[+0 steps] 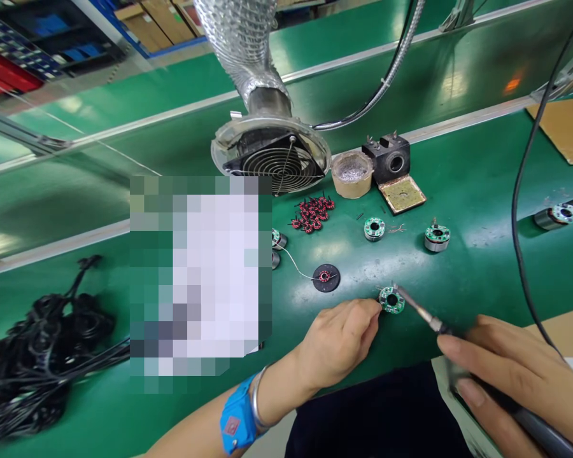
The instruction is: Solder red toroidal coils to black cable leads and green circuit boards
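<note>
My left hand (341, 340) is closed, thumb and fingertips pinched at the left edge of a green ring-shaped circuit board (391, 300) with a dark centre hole. In my right hand (516, 375) is a soldering iron (430, 319), its handle gripped like a pen. The iron's metal tip reaches the upper right edge of the board; whether it touches cannot be made out. Just beyond my left hand, a small red-wound coil (324, 277) sits on a black disc (333, 286), with a pale wire (293, 261) running to it.
Farther back are a pile of red coils (312, 213), motors with green boards (374, 229) (437, 237), a solder-filled pot (352, 175) and an iron stand with sponge tray (402, 194). A fume extractor (279, 162) hangs overhead. Black cables (42, 356) lie left; a cord (516, 210) hangs right.
</note>
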Demonstrator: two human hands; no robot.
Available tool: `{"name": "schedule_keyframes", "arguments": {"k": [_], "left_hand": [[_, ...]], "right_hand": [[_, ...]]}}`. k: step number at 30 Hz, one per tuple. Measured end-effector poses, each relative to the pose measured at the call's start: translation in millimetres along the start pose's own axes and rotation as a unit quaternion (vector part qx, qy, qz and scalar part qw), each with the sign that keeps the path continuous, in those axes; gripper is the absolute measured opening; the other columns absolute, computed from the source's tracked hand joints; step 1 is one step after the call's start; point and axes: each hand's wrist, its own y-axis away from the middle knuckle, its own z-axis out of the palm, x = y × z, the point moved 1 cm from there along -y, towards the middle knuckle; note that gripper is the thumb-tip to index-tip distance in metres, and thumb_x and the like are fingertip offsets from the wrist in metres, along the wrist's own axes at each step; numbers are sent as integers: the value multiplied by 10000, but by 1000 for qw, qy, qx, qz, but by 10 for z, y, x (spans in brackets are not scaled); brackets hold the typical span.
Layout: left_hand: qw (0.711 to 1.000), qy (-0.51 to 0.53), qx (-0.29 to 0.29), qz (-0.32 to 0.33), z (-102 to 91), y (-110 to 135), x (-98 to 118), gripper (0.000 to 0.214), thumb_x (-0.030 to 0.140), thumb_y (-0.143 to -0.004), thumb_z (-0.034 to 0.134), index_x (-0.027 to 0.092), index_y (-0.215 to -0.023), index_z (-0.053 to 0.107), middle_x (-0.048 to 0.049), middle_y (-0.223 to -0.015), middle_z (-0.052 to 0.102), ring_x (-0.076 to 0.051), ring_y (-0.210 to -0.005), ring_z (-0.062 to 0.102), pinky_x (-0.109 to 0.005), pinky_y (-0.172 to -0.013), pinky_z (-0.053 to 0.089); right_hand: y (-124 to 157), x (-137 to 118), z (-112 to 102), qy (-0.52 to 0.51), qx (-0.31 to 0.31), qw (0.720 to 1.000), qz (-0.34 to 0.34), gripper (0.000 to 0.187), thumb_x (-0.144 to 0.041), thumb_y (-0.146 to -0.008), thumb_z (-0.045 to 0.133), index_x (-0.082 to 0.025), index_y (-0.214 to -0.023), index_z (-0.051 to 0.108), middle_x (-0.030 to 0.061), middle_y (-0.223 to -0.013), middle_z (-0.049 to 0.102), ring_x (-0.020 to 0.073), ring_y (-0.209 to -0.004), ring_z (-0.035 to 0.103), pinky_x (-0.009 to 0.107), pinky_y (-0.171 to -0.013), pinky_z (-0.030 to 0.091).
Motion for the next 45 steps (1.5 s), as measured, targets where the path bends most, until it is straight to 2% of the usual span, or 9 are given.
{"name": "schedule_keyframes", "arguments": {"k": [3, 10, 16, 24, 27, 31, 34, 39, 45], "left_hand": [[1000, -5, -5, 11, 18, 16, -11, 171, 87, -910, 554, 159, -1065, 551, -26, -859, 748, -141, -716, 726, -221, -645, 585], [999, 4, -36, -16, -39, -28, 6, 136, 149, -961, 494, 166, -1085, 546, -11, -822, 724, -135, -688, 712, -220, -613, 585], [994, 37, -95, -48, -180, -154, -36, 260, 190, -974, 510, 198, -1221, 592, -57, -1001, 673, -94, -719, 690, -167, -566, 562], [954, 245, -113, -133, -229, -251, -79, 113, 118, -875, 638, 175, -804, 706, -29, -836, 722, -138, -800, 681, -237, -746, 561], [856, 378, -183, -301, -220, -252, -108, 73, 212, -822, 719, 160, -807, 670, -17, -744, 686, -120, -670, 658, -229, -640, 556], [598, 575, -280, -483, -152, -211, -126, 404, 506, -765, 740, 140, -826, 581, -11, -722, 652, -120, -545, 662, -211, -476, 550], [528, 616, -291, -507, -111, -214, -109, 439, 528, -734, 752, 141, -782, 552, -9, -718, 642, -117, -507, 656, -206, -430, 548], [553, 602, -277, -504, -128, -252, -26, 347, 456, -820, 694, 159, -814, 515, 24, -710, 606, -97, -493, 647, -181, -432, 535], [647, 532, -266, -477, -171, -277, 29, 326, 449, -856, 654, 167, -825, 494, 23, -705, 591, -67, -506, 607, -149, -450, 492]], "right_hand": [[-20, 126, 204, 2, 22, 1000, 0, 321, -62, -867, 538, -204, -1146, 608, 9, -696, 634, 149, -617, 626, 265, -544, 502], [26, 378, 698, -45, -11, 999, 20, 224, -133, -864, 633, -204, -1061, 555, 92, -1109, 705, 181, -875, 694, 314, -781, 575], [24, 295, 635, -76, -2, 997, 1, 261, -70, -825, 644, -197, -1040, 571, 47, -904, 712, 186, -832, 696, 310, -759, 587], [6, 222, 565, -102, -2, 994, -27, 310, -23, -793, 664, -165, -1056, 581, 82, -1068, 690, 188, -1008, 688, 296, -877, 587], [-5, 224, 523, -109, -1, 993, -51, 310, -3, -799, 631, -161, -1060, 573, 86, -1070, 686, 189, -1017, 684, 309, -875, 592], [5, 264, 462, -100, -52, 991, -75, 329, 8, -814, 586, -181, -1081, 554, 92, -1071, 694, 218, -1086, 664, 364, -933, 579], [17, 293, 444, -86, -102, 987, -95, 321, -27, -845, 555, -177, -1129, 549, 111, -1106, 688, 242, -1126, 643, 407, -967, 561], [4, 285, 435, -69, -98, 987, -102, 326, -24, -843, 537, -159, -1138, 564, 95, -1054, 693, 227, -1085, 655, 397, -994, 548], [-13, 246, 458, -58, -73, 991, -95, 332, -22, -849, 543, -170, -1146, 560, 92, -1045, 703, 210, -1070, 667, 382, -955, 575]]}}
